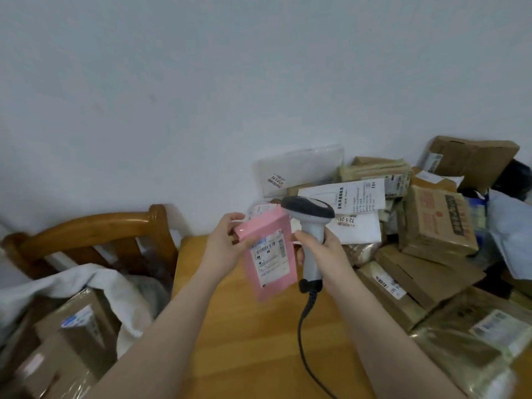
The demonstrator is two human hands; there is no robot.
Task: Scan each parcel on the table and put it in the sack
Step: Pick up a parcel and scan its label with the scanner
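My left hand holds a pink parcel by its upper left edge above the wooden table, the white label facing me. My right hand grips the handle of a grey and white barcode scanner, just right of the parcel, with the scanner head above the parcel's top corner. The scanner's dark cable hangs down to the table. A white sack stands open at the lower left with several brown boxes inside.
A heap of cardboard boxes, white envelopes and plastic-wrapped packets covers the table's right side up to the wall. A wooden chair back rises behind the sack. Bare tabletop lies between my forearms.
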